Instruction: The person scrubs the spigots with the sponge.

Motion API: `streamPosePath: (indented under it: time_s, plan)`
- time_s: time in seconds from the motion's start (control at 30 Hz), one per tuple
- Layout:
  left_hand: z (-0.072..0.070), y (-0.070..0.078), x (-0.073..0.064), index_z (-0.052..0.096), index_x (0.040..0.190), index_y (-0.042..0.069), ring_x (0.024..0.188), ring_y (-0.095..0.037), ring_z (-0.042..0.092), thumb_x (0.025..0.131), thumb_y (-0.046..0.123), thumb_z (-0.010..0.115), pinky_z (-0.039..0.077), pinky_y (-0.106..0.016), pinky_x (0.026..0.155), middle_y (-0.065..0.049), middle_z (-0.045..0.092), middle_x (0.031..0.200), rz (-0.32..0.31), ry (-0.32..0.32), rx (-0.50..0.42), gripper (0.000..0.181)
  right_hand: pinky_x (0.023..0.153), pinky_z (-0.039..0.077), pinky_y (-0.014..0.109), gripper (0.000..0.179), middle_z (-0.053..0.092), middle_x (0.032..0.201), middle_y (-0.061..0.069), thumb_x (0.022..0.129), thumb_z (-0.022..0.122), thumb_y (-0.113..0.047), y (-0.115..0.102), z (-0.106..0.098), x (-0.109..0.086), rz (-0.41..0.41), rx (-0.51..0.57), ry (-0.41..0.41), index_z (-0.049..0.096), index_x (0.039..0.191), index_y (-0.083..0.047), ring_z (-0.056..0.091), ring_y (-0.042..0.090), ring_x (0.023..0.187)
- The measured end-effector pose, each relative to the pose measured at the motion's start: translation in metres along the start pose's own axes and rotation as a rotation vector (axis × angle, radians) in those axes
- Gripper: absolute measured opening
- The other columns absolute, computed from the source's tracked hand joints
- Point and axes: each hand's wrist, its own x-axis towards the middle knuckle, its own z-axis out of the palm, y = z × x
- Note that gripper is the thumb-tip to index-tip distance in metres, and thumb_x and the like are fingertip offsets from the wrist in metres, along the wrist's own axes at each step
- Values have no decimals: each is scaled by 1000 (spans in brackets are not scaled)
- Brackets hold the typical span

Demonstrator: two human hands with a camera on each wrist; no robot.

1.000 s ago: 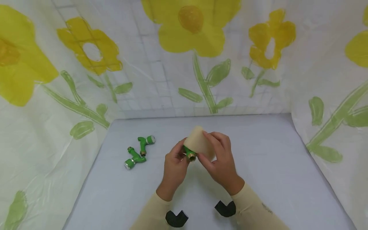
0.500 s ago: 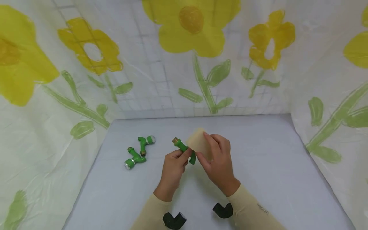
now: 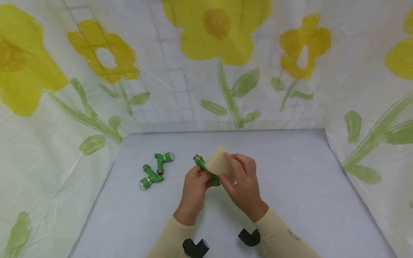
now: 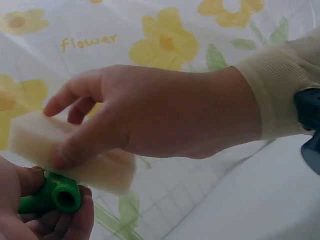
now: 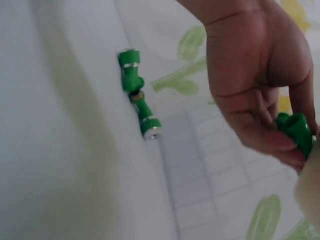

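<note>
My left hand (image 3: 195, 191) holds a green tap (image 3: 199, 161), its brass threaded end pointing up and left in the head view. Thumb and fingers close round its body, as the right wrist view also shows. A pale cream sponge block (image 3: 219, 163) is pinched in my right hand (image 3: 246, 182) and lies against the tap, covering its middle. In the left wrist view the right thumb presses the sponge's side, and the round opening of the tap (image 4: 47, 192) shows just below the block. Both hands are raised over the table.
Two more green taps, one with its silver-ended knob to the right (image 3: 160, 165) and one with its knob at lower left (image 3: 151, 177), lie close together on the white table (image 3: 290, 172). A flower-printed sheet (image 3: 180, 89) hangs behind and at both sides.
The left hand has turned the tap, so its brass end swung from facing me to pointing up and left. The sponge dipped and has shifted slightly left over the tap.
</note>
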Motion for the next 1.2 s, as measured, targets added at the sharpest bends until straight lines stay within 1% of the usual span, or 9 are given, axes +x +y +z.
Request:
streamPosePath:
  time_s: [0.2, 0.4, 0.53, 0.7, 0.77, 0.83, 0.97, 1.1, 1.2]
  plan:
    - [-15, 9, 2, 66, 113, -7, 79, -19, 74, 112, 20, 64, 62, -29, 71, -13, 73, 96, -24, -33, -172, 28, 82, 53, 42, 50, 58, 127, 23, 110, 63, -35, 0, -2, -10, 24, -12, -25, 64, 143, 2, 54, 41, 112]
    - [-19, 4, 1, 71, 115, -5, 80, -15, 69, 109, 3, 57, 61, -30, 74, -7, 73, 98, -81, -151, -140, 17, 89, 47, 47, 50, 58, 126, 23, 112, 65, -37, -11, -3, 6, -82, 44, -46, 66, 142, 3, 53, 40, 112]
    - [-23, 10, 1, 70, 115, -6, 84, -18, 74, 106, -1, 62, 62, -32, 79, -10, 75, 100, -2, -156, -48, 13, 90, 51, 44, 56, 57, 130, 22, 110, 68, -40, -10, -10, 16, 10, 140, -69, 63, 147, 3, 54, 39, 116]
    - [-29, 23, 4, 65, 127, -13, 93, -25, 77, 106, 1, 68, 63, -34, 88, -16, 75, 112, 119, -60, -40, 26, 94, 54, 43, 62, 56, 134, 16, 98, 82, -15, -9, -19, 15, 226, 303, -157, 59, 153, 0, 54, 32, 124]
    - [-30, 25, 5, 63, 136, -13, 94, -24, 76, 107, 2, 68, 62, -33, 88, -18, 75, 114, 140, -23, -39, 33, 94, 54, 43, 64, 56, 135, 14, 95, 83, -11, -11, -20, 13, 233, 331, -191, 59, 153, 0, 54, 30, 124]
    - [-30, 25, 5, 62, 143, -9, 97, -23, 75, 107, 3, 70, 62, -32, 89, -19, 75, 117, 151, -13, 8, 39, 93, 55, 43, 61, 56, 135, 15, 100, 81, -20, -14, -19, 14, 193, 346, -207, 59, 153, 0, 54, 31, 123]
    - [-28, 21, 4, 61, 150, -3, 109, -22, 74, 106, 2, 72, 61, -33, 93, -19, 75, 124, 167, -90, 142, 46, 92, 55, 44, 60, 56, 136, 18, 107, 73, -36, -13, -18, 24, 145, 347, -155, 59, 153, 1, 55, 35, 122]
    - [-29, 21, 4, 56, 154, 2, 108, -26, 75, 104, 1, 73, 61, -34, 92, -20, 76, 121, 224, -144, 219, 52, 94, 53, 43, 59, 57, 136, 14, 101, 78, -17, -7, -19, 24, 254, 343, -131, 60, 155, -4, 54, 31, 125]
    - [-32, 22, 5, 50, 159, 13, 98, -26, 76, 105, 3, 72, 62, -33, 85, -19, 77, 114, 256, -111, 213, 59, 93, 53, 42, 66, 57, 136, 11, 93, 81, -3, -9, -20, 16, 303, 360, -175, 60, 155, -5, 54, 29, 125]
